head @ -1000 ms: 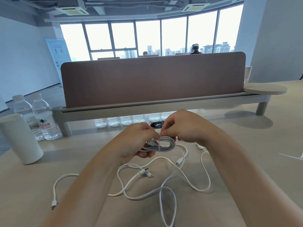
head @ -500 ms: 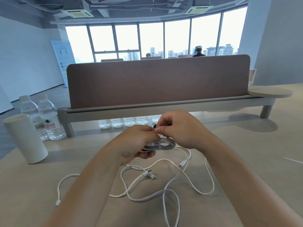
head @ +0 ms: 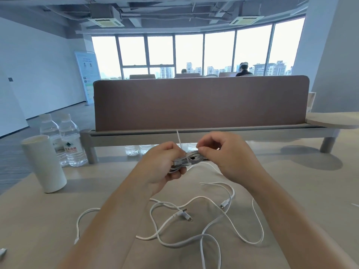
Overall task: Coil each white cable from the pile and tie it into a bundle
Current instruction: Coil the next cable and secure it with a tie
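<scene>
A coiled white cable bundle [head: 189, 160] hangs in the air above the table, between both hands. My left hand [head: 162, 164] grips its left end with curled fingers. My right hand [head: 223, 155] pinches the bundle's right end, fingers bent over it. A thin white tie strand [head: 178, 139] sticks straight up from the middle of the coil. Below the hands, a tangle of loose white cables [head: 194, 220] with small plug ends lies spread on the table.
A white paper cup [head: 44, 164] stands at the left, with two water bottles [head: 71, 142] behind it. A brown desk divider [head: 200, 103] on a grey rail crosses the back. More bottles [head: 134, 150] stand under the rail. Another cable end [head: 3, 253] lies at the left edge.
The camera has tilted up and shifted. The bundle stays between both hands, and a thin strand now sticks up from its middle. The loose cables lie unmoved.
</scene>
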Available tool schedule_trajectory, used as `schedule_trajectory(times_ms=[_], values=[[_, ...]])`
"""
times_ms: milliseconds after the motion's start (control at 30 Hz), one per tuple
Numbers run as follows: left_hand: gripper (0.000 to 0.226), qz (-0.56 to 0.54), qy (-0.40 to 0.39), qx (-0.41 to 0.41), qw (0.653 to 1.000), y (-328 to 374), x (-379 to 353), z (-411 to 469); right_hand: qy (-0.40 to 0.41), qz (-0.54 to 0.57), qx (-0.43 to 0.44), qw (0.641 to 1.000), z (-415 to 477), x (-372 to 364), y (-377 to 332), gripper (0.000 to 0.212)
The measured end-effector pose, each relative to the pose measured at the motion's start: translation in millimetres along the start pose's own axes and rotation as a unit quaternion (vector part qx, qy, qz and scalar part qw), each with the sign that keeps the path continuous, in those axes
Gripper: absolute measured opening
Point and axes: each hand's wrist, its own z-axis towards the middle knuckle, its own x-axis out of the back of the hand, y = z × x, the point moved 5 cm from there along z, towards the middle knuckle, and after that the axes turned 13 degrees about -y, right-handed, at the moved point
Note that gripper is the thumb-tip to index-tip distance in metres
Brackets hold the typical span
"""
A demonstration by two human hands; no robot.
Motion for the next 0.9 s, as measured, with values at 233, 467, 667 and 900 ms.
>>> schedule_trajectory(times_ms=[233,467,667,900], values=[[0.013,-0.044,0.039,-0.03,0.998,3,5,-1,-0.041,0.04,0.014,0.998,0,-8,-5,0.011],[0.015,-0.034,0.041,-0.029,0.998,-1,2,2,-0.066,0.064,0.024,0.995,1,-25,-8,0.008],[0.013,-0.021,0.034,-0.029,0.999,-5,-3,3,-0.071,-0.003,0.009,0.997,1,-30,-8,0.011],[0.018,-0.017,0.061,-0.04,0.997,-1,7,5,-0.075,-0.075,-0.032,0.994,2,-19,-1,0.022]])
